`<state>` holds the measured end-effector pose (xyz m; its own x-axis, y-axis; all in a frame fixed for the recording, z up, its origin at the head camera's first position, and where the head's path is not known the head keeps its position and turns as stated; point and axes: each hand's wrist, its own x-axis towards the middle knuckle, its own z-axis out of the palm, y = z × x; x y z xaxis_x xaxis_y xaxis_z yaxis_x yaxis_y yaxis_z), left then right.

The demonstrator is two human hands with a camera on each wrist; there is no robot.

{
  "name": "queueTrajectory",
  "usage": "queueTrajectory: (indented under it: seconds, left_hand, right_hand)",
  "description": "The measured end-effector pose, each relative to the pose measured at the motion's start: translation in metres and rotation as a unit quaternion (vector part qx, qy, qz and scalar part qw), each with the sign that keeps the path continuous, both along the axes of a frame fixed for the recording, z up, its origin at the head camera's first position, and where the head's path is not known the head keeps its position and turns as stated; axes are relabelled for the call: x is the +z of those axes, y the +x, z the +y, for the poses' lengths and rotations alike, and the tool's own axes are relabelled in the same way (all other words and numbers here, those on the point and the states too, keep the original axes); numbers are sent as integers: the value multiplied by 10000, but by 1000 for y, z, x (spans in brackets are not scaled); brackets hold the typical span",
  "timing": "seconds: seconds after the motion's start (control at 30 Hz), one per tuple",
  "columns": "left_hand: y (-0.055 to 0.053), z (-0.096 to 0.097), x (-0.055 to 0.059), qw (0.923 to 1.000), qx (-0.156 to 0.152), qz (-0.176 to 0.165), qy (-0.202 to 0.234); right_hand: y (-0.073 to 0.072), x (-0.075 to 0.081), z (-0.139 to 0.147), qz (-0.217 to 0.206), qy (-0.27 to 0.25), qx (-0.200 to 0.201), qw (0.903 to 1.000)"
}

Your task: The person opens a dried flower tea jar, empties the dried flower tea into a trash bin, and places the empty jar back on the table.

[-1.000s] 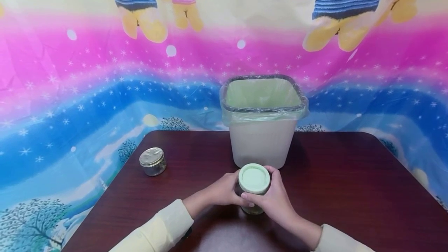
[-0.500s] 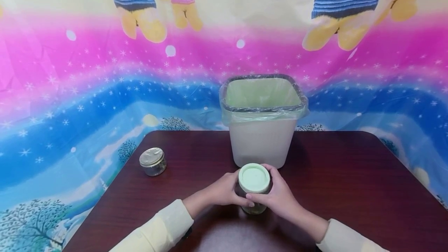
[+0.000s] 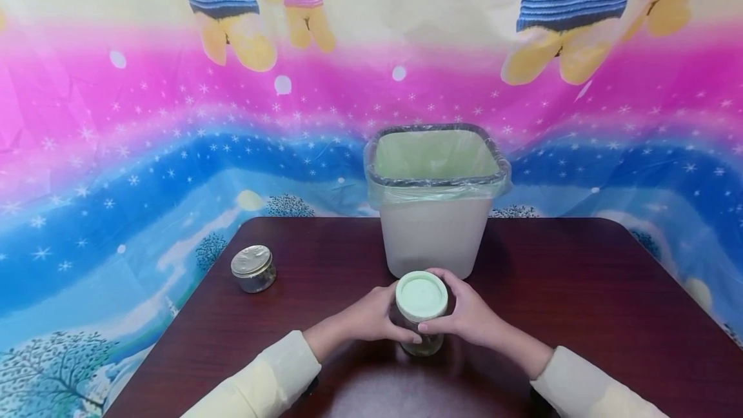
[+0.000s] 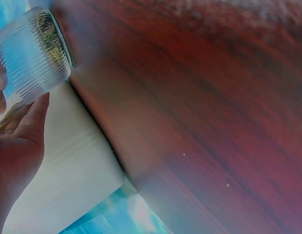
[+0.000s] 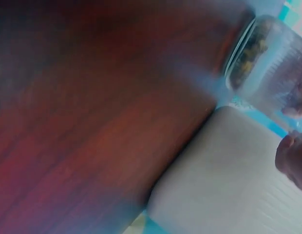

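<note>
A see-through glass jar (image 3: pixel 428 345) stands up straight on the table (image 3: pixel 325 263), right between the two hands. Its side has lots of thin lines going up and down. Down at the bottom are some yellow-brown bits (image 4: pixel 50 36), too blurry to tell what they are.

On top sits a round, pale green lid (image 3: pixel 422 295). It is on the jar, and its middle dips a little inside a raised edge. The left hand (image 3: pixel 374 316) holds the jar low on its left side, thumb across the front. The right hand (image 3: pixel 469 316) pinches round the lid's right side, fingers behind and thumb in front.
</note>
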<state>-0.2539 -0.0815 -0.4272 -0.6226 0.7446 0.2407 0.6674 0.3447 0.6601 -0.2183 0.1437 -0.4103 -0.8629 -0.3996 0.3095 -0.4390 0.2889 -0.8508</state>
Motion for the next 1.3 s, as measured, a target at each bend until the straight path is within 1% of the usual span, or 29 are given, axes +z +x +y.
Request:
queueTrajectory:
  seconds: [0.1, 0.27, 0.33, 0.47, 0.63, 0.73, 0.8, 0.9, 1.0, 1.1, 1.2, 1.3]
  left_hand:
    - [0, 0, 0, 10000, -23, 92, 15]
    - [0, 0, 0, 9999, -45, 158, 14]
    - [0, 0, 1, 9999, -43, 156, 21]
    - [0, 1, 3, 9998, -44, 204, 29]
    - [0, 1, 3, 9998, -49, 174, 1]
    - [0, 1, 2, 9999, -58, 80, -26]
    - [0, 1, 1, 10000, -61, 30, -34]
    - [0, 1, 0, 10000, -45, -4, -5]
    - [0, 0, -1, 10000, -6, -12, 21]
    - [0, 0, 0, 10000, 26, -31, 20]
    - [0, 0, -1, 10000, 52, -14, 10]
    - [0, 0, -1, 10000, 60, 59, -20]
  right_hand:
    - [-6, 1, 4, -13, 37, 296, 9996]
    - [-15, 3, 10, -252, 16, 854, 9960]
    - [-17, 4, 12, -311, 23, 1009, 9944]
    - [-19, 6, 14, -281, 76, 1135, 9931]
    - [-15, 7, 14, -269, 65, 1057, 9940]
    - [-8, 5, 11, -242, 12, 786, 9966]
    - [-1, 3, 7, -189, 0, 427, 9989]
    - [10, 0, -3, -99, 56, -305, 9995]
    - [21, -1, -15, 28, 183, -1108, 9937]
    - [29, -2, -25, 39, 220, -1730, 9847]
    - [34, -4, -33, -26, 153, -2101, 9776]
    - [35, -7, -38, -86, 61, -2313, 9728]
